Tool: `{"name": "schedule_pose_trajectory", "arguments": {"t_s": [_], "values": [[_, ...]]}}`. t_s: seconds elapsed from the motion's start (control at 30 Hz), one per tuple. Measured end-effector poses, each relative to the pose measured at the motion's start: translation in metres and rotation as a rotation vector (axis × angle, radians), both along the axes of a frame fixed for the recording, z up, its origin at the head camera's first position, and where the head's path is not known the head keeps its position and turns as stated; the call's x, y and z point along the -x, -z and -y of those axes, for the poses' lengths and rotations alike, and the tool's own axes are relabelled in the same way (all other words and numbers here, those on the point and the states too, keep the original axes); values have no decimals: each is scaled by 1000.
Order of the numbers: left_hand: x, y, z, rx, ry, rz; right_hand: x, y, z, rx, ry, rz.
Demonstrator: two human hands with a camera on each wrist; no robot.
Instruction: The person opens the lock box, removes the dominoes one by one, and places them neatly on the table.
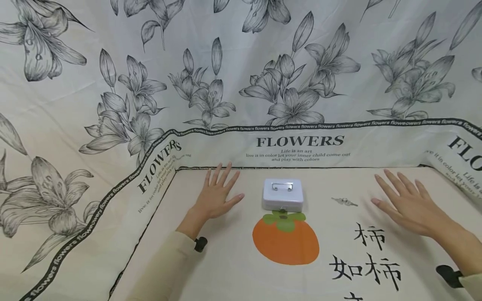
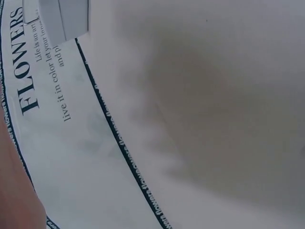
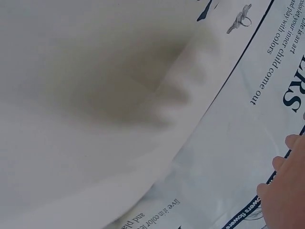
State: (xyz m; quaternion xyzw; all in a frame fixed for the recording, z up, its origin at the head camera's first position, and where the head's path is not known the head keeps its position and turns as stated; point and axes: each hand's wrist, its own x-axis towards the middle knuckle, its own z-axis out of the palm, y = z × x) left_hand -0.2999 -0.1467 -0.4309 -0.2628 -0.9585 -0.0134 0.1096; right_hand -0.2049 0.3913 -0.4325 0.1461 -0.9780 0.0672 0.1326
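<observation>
A small white cash box (image 1: 282, 195) with a metal carrying handle on its closed lid and a lock on its front stands on the table. Left of it, my left hand (image 1: 215, 196) hovers palm down with fingers spread, holding nothing. My right hand (image 1: 408, 205) is likewise spread over the right side. Between the box and that hand lies a small grey metal piece with a ring (image 3: 239, 19), which looks like keys. The left wrist view catches only a corner of the box (image 2: 64, 19) and an edge of the hand (image 2: 21, 191).
The pale tablecloth (image 1: 222, 267) bears a printed orange persimmon (image 1: 286, 242) and black characters (image 1: 367, 267). Behind and to the sides hangs a floral curtain (image 1: 211, 146) lettered FLOWERS, meeting the table's back and left edges.
</observation>
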Motion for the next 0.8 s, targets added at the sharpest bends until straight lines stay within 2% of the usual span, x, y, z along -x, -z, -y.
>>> {"name": "schedule_pose_trajectory", "arguments": {"t_s": [0.23,0.53,0.8], "values": [[2,5,-16,-65,21,43,3,-1,4,29,-11,10],[4,18,-29,-125,50,91,7,11,11,84,-44,35],[3,18,-39,-203,85,167,10,13,19,150,-77,25]]}}
